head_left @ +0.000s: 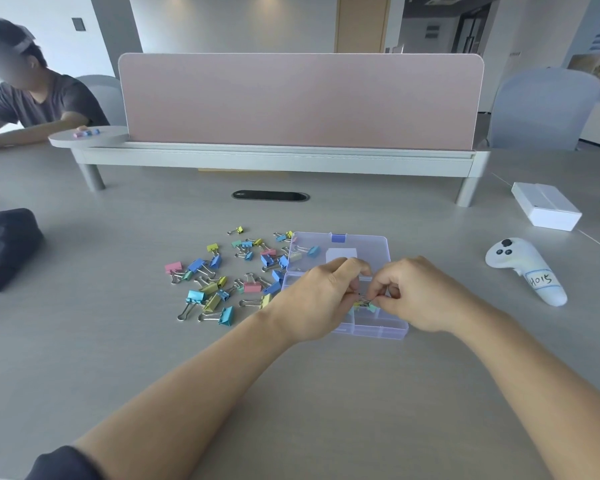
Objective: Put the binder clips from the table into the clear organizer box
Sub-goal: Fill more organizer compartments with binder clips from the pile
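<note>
Where the hands met: over the clear organizer box [378, 330], left hand [321, 299] and right hand [420, 296] both curled, pinching a small cluster of clips [362, 304] between them
Box: thin see-through plastic, ribbed into compartments; lid [371, 245] lay open behind, blue latch
Loose pile: binder clips [219, 282], pastel folded bodies with wire loops, scattered just left of the box
Surface: table [291, 393], smooth pale grey
Room: pink divider [302, 98]; white carton [548, 209] and white controller [523, 268] at right
Hidden: fingers covered most of the held clips; compartment beneath, cannot tell
</note>
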